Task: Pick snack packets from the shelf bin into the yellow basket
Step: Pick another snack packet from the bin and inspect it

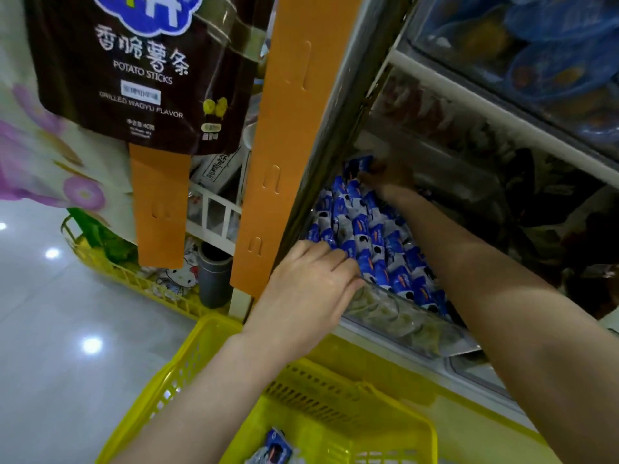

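Observation:
A clear shelf bin (398, 316) holds several blue-and-white snack packets (368, 236). My left hand (311, 286) lies at the bin's near left corner, fingers curled down onto the front packets. My right hand (388, 177) reaches deep to the back of the bin and pinches one blue packet (360, 165), raised above the pile. Below the shelf stands the yellow basket (395, 426), with a blue packet (278, 447) lying in it.
An orange hanging strip (284, 162) runs down left of the bin, with a brown potato-sticks bag (144, 68) on a second strip. A second yellow basket (134, 279) with goods sits on the glossy floor at left. Upper shelf bins hold blue packs (552, 45).

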The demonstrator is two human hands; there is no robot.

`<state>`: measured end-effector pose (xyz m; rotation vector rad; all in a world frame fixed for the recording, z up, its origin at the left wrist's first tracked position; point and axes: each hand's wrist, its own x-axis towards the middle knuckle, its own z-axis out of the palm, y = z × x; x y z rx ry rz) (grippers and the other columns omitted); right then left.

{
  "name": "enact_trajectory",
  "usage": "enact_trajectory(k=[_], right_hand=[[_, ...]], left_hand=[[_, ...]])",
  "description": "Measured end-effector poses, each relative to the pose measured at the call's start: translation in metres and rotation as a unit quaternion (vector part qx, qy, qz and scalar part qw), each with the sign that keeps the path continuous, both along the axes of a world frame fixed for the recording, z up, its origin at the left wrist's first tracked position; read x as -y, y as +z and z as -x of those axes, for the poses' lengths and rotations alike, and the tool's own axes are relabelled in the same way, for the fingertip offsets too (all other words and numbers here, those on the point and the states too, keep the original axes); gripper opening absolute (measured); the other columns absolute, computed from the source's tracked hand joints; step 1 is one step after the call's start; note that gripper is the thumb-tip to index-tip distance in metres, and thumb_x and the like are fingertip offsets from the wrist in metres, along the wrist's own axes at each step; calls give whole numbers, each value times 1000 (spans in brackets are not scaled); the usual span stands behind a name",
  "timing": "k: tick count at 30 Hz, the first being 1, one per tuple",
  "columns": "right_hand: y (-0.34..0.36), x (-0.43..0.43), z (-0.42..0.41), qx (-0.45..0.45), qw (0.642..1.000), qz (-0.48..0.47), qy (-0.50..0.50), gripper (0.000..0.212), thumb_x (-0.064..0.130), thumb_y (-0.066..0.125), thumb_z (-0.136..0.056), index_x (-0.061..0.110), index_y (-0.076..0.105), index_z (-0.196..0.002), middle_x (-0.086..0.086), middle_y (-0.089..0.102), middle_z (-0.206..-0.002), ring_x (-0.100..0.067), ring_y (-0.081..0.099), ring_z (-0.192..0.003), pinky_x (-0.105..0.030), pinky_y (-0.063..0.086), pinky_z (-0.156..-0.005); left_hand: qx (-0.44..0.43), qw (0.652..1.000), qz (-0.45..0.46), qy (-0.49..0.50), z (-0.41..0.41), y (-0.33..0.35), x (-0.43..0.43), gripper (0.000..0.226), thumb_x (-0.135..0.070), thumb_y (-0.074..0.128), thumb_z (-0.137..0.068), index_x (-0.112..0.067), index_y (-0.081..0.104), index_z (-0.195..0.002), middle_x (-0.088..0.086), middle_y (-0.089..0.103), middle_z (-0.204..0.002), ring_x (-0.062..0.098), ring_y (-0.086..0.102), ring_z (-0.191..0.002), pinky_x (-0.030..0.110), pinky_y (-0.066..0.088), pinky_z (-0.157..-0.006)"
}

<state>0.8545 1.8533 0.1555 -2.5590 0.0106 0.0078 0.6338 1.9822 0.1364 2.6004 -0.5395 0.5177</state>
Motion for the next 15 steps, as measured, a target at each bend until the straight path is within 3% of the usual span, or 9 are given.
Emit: enact_trajectory(k=[3, 8, 11, 13, 15], right_hand=[[1, 0, -2, 4, 999, 48, 21, 30, 23, 58, -91, 4, 60, -113, -16, 60, -118, -28, 56, -108, -29, 39, -82], [6, -5, -7, 5, 994, 109, 23, 27, 20, 59, -89, 2, 62, -109, -17, 62, -114, -27, 59, -105, -31, 45, -87], [6, -4, -5, 13, 994, 102, 45, 25, 18, 57, -91, 2, 62, -109, -16, 63, -110, -26, 60, -102, -26, 42, -82], [6, -1, -4, -14, 994, 78, 78, 22, 19, 51, -95, 3, 65, -98, -14, 63, -91, -21, 60, -80, -13, 41, -67], [7, 3, -2, -35, 995, 40, 85, 30, 21, 43, -98, 7, 60, -77, -6, 53, -70, -12, 46, -57, -11, 37, -49]], left_hand=[[-2, 1000, -3, -1, -1, -2, 0, 34, -32, 34, -92, -19, 65, -86, -5, 64, -80, 18, 57, -79, 28, 31, -80], [6, 1000, -1, 2, -2, -3, 0, 32, -32, 35, -91, -19, 64, -86, -5, 63, -79, 17, 56, -77, 28, 30, -79], [5, 1000, 3, 1, -2, -4, 0, 33, -32, 34, -92, -20, 64, -87, -6, 64, -80, 16, 56, -78, 27, 30, -80], [1, 1000, 7, -1, -2, -4, 0, 33, -32, 33, -92, -21, 65, -88, -7, 64, -81, 15, 56, -79, 27, 30, -81], [2, 1000, 5, -1, -2, -4, 0, 33, -32, 34, -92, -21, 65, -88, -7, 64, -81, 15, 56, -79, 27, 30, -82]])
